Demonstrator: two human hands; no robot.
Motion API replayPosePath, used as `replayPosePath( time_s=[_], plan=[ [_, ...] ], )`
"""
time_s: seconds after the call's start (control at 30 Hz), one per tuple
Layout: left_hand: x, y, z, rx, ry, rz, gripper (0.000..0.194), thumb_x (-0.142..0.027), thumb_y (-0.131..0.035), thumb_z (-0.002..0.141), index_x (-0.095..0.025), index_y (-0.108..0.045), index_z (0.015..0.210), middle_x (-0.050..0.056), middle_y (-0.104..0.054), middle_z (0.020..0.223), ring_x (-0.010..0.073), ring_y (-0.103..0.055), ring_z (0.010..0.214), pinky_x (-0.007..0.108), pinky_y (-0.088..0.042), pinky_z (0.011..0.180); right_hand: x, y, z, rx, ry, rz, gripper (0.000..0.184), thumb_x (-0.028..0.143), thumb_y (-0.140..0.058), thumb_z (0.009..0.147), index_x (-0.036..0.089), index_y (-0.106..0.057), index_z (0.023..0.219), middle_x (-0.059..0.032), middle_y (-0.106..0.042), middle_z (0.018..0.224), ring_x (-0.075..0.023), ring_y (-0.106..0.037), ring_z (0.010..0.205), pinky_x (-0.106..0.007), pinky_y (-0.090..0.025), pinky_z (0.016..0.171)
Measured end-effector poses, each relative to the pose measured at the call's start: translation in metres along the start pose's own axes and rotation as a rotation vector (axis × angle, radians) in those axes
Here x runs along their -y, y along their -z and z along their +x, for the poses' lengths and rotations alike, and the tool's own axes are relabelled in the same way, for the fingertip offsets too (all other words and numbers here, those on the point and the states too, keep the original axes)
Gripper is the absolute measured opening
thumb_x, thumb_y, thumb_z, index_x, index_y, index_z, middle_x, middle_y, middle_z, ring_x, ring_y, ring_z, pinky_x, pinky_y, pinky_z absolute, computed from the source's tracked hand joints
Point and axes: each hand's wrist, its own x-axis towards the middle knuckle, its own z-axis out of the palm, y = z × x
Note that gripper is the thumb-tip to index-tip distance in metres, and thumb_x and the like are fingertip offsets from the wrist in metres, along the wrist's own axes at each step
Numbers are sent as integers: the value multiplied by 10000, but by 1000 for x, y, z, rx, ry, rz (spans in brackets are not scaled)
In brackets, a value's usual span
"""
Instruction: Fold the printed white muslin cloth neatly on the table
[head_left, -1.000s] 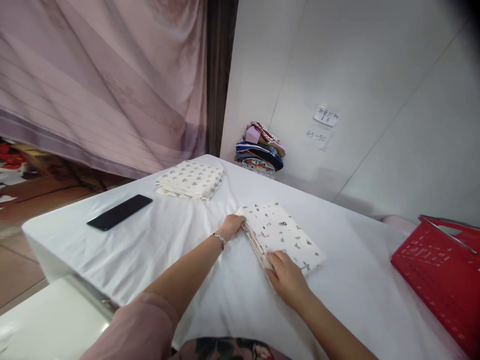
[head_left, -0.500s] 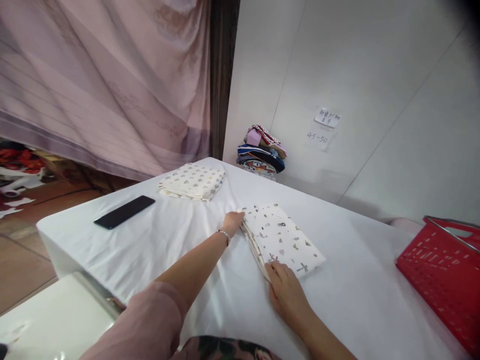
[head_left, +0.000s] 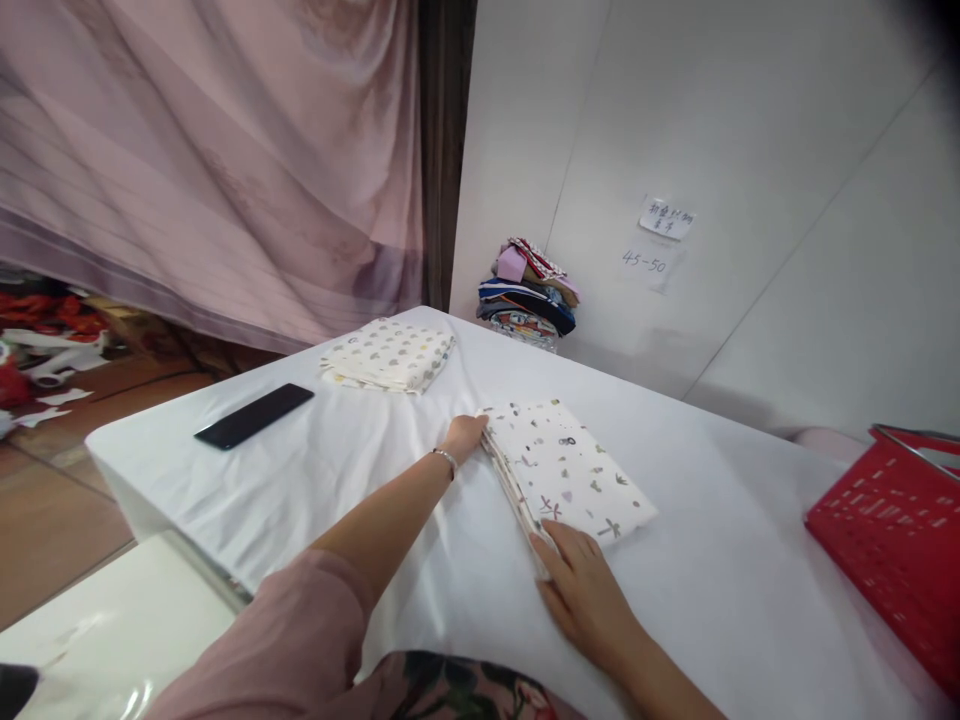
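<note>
A folded white cloth (head_left: 574,468) with small printed plants and figures lies on the white-covered table (head_left: 360,500) in front of me. My left hand (head_left: 466,434), with a bracelet at the wrist, is closed on the cloth's far left corner. At its near corner my right hand (head_left: 581,590) grips the layered edge between thumb and fingers. The cloth's folded layers show along the side between both hands. Farther back on the left lies a second folded cloth (head_left: 390,355), white with a grey motif, touched by neither hand.
A black phone (head_left: 255,415) lies at the table's left. A red plastic basket (head_left: 892,540) stands at the right edge. Behind the table is a stack of folded fabrics (head_left: 529,292) by the wall. A pink curtain (head_left: 225,170) hangs at back left.
My right hand has shifted slightly along the cloth's near corner, its fingers now further around the edge. My left hand keeps its hold. The camera view has shifted a little.
</note>
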Motion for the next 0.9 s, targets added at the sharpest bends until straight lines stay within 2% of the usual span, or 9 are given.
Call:
replayPosePath(
  time_s=[0.13, 0.27, 0.37, 0.5, 0.7, 0.77, 0.9],
  plan=[
    [-6, 1, -4, 43, 86, 1, 313, -333, -508, 765, -191, -416, 501, -28, -380, 395, 104, -402, 382, 220, -312, 424, -2, -4, 1, -69, 45, -25, 462, 93, -441, 792, 180, -459, 1245, -145, -481, 1243, -246, -434, 1141, -426, -396, 921],
    [-9, 2, -5, 58, 97, -2, 308, -321, -502, 770, -193, -405, 506, -35, -353, 391, 102, -391, 383, 220, -308, 426, -2, -11, 4, -162, 51, -60, 402, 72, -405, 823, 177, -495, 1200, -140, -534, 1166, -230, -475, 1088, -402, -433, 884],
    [-8, 2, -6, 62, 81, -6, 312, -315, -507, 764, -195, -396, 498, -37, -347, 387, 97, -383, 380, 219, -298, 424, -3, -6, 6, -213, 66, -49, 400, 48, -365, 830, 185, -502, 1180, -118, -559, 1119, -212, -502, 1041, -384, -458, 855],
    [-2, 2, -8, 58, 12, -7, 326, -348, -516, 747, -194, -399, 485, -39, -361, 392, 91, -366, 381, 216, -281, 424, -5, 4, 4, -217, 91, -33, 425, 14, -355, 804, 173, -504, 1169, -128, -553, 1120, -212, -508, 1031, -386, -470, 838],
    [8, 1, -10, 30, -73, -15, 308, -348, -537, 714, -190, -413, 479, -50, -342, 396, 86, -347, 394, 214, -249, 429, 1, -2, -2, -236, 81, -39, 391, 23, -366, 814, 176, -518, 1140, -120, -570, 1081, -209, -522, 995, -372, -476, 824],
    [9, 1, -10, 28, -81, -19, 304, -346, -544, 710, -190, -416, 483, -51, -339, 397, 84, -339, 394, 217, -238, 429, 3, -1, -3, -209, 71, -5, 396, 30, -373, 810, 178, -514, 1149, -122, -569, 1086, -214, -522, 995, -375, -475, 825],
    [9, 2, -11, 39, -93, -41, 312, -377, -552, 718, -190, -423, 504, -53, -352, 403, 81, -333, 397, 216, -235, 433, 2, 17, 2, -28, 13, 153, 437, 96, -425, 813, 180, -445, 1242, -127, -542, 1154, -221, -504, 1043, -380, -455, 872]
  ],
)
